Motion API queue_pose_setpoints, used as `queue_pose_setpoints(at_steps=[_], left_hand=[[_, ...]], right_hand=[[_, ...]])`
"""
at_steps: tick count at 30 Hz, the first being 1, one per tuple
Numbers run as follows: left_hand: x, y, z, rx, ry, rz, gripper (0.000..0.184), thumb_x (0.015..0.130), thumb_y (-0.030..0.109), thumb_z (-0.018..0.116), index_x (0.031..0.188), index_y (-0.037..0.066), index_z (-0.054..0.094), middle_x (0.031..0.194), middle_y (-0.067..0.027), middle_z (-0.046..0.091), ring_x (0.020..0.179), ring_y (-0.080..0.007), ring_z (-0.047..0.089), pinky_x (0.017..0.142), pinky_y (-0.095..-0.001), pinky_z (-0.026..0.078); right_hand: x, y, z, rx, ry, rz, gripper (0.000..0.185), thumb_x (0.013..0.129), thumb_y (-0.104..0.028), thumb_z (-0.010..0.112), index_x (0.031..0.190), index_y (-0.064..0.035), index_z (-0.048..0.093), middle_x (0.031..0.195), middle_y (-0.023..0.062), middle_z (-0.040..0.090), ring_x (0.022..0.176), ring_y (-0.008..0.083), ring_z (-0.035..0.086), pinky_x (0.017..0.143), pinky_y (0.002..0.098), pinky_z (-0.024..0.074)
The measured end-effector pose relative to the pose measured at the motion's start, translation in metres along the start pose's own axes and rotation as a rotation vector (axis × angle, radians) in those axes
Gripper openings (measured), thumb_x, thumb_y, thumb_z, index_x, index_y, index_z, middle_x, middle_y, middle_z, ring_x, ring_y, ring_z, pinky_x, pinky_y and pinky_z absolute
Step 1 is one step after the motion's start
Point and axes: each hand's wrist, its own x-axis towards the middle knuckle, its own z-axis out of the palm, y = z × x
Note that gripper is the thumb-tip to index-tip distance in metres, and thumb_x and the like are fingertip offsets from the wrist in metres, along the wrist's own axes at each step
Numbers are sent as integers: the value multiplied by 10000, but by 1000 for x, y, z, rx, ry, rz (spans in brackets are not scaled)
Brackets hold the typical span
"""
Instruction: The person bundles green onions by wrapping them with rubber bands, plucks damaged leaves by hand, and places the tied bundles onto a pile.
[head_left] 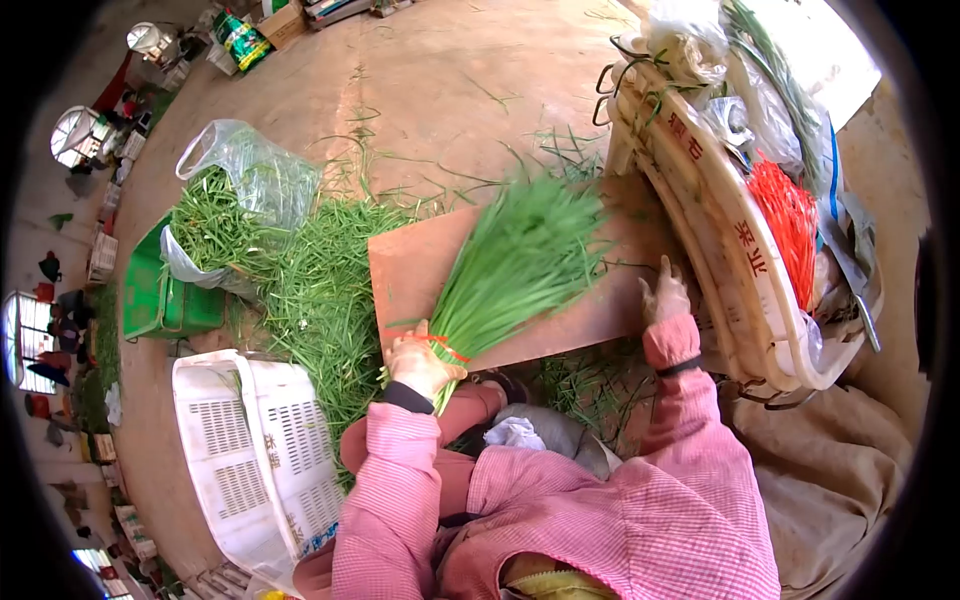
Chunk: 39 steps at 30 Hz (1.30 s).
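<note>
A large bundle of long green leaves, like garlic chives (520, 270), lies slanted over a brown board (410, 265). A red tie (440, 345) goes round its stem end. My left hand (422, 362) is closed round the stems just below that tie. The leaf tips at the far end are blurred. My right hand (667, 293) is over the board's right end, with its fingers apart and nothing in them. It is close beside an off-white plastic crate (690, 190) and away from the bundle.
Loose green trimmings (330, 290) cover the floor left of the board. A green crate (165, 290) carries a plastic bag of greens (215, 215). White baskets (245, 440) stand at lower left. Red ties (785, 225) and a blade (850, 260) are at the right crate.
</note>
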Motion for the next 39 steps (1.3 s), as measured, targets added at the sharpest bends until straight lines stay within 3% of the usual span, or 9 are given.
queue_pose_setpoints(at_steps=[2,3,6,12,20,23,29,34,39], left_hand=[[31,-43,38,-1041,-522,160,662,588,176,769,1143,42,434,968,-118,577,874,-250,585,743,-407,481],[18,-37,33,-1433,-748,80,533,654,14,695,1121,33,439,967,-116,584,801,-238,606,682,-360,512],[-15,-21,49,-1879,-1026,75,478,717,76,645,1141,15,433,1016,-140,568,897,-249,584,795,-399,484],[-38,-11,74,-1821,-720,158,650,642,128,729,1190,17,397,1069,-90,525,991,-221,515,855,-350,426],[-11,0,-20,-1779,311,613,723,605,190,781,1197,40,393,1083,-74,508,942,-188,520,818,-295,444],[-16,-17,-40,-1769,-291,430,626,628,196,765,1151,32,463,1064,-72,535,932,-156,523,818,-288,440],[61,-64,38,-1579,-177,588,617,630,199,761,1148,37,467,1057,-58,541,916,-149,528,806,-285,441],[0,-51,-30,-1957,227,488,515,663,191,727,1100,35,504,1036,-44,557,874,-164,547,788,-318,452],[-49,-98,-34,-2405,-175,391,426,725,238,633,1074,20,524,999,-100,593,859,-222,592,756,-355,501]], right_hand=[[-33,5,11,291,-44,-173,668,750,-341,618,1266,-37,321,1142,169,492,1021,332,487,850,407,416],[-55,-7,13,595,-305,-106,689,747,-359,627,1266,-24,321,1124,159,509,1015,305,497,859,388,410],[-104,-64,40,1300,-1017,85,750,716,-369,675,1256,22,330,1098,140,530,1008,218,502,862,332,406],[-114,-153,45,1624,-960,47,584,657,-154,738,1125,23,437,1005,119,576,903,222,561,819,341,446],[-81,-204,-35,1486,-630,-661,663,606,-102,751,1166,-23,404,1096,92,525,958,202,536,825,341,432],[-69,-209,-49,1233,-466,-905,685,610,-175,741,1178,-21,390,1066,111,538,948,222,544,817,343,435],[-71,-194,-9,642,-508,-734,749,619,-322,721,1203,-17,363,1006,148,565,930,263,562,801,346,442],[-103,-218,-43,879,-644,-733,821,627,-445,705,1223,-14,340,957,179,588,914,296,577,787,349,448],[-143,-240,-67,1114,-996,-724,819,641,-445,701,1223,9,348,1047,206,552,978,295,545,828,333,430]])
